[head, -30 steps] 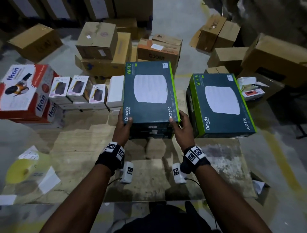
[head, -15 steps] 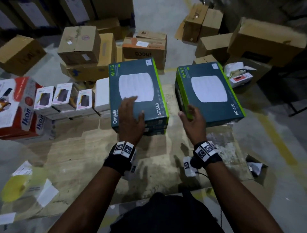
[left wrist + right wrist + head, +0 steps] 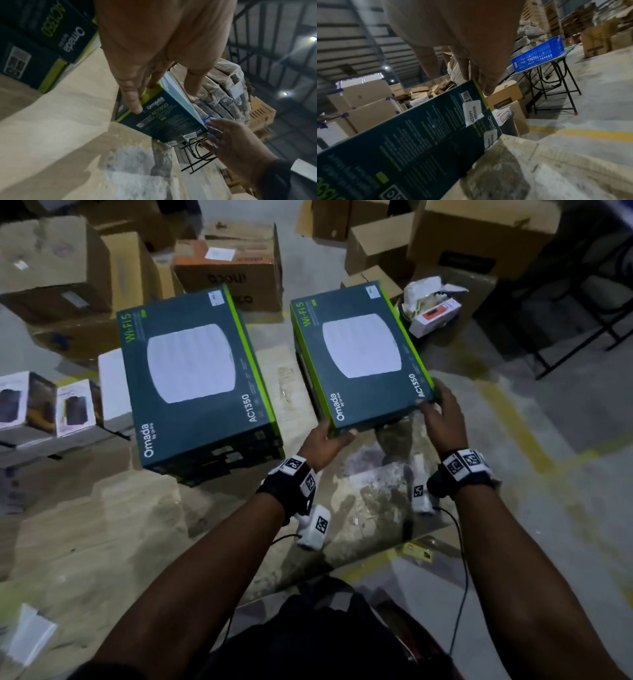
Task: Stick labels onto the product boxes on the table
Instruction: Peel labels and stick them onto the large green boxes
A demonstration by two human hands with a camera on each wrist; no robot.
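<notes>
Two stacks of dark teal Omada boxes with green edges stand on the worn table (image 3: pixel 102 525). The left stack (image 3: pixel 195 378) is untouched. My left hand (image 3: pixel 337 434) grips the near left corner of the right stack's top box (image 3: pixel 363 361), thumb on top. My right hand (image 3: pixel 433 402) holds its near right corner. In the left wrist view my fingers (image 3: pixel 133 106) lie on the box's side (image 3: pixel 171 121). In the right wrist view the box (image 3: pixel 419 135) is tilted, with a white seal sticker (image 3: pixel 473 113) on it. Each top box bears a small white label (image 3: pixel 371 290) at its far corner.
Small product boxes (image 3: pixel 73 407) and a white box (image 3: pixel 113 386) line the table's left. Cardboard cartons (image 3: pixel 226 268) crowd the floor behind. A bin with a red-and-white box (image 3: pixel 435 314) stands at the right. White paper sheets (image 3: pixel 30 635) lie near left. A blue crate (image 3: pixel 539 54) sits on a folding table.
Both hands have left the left stack and moved right. They now hold the near corners of the right stack's top box.
</notes>
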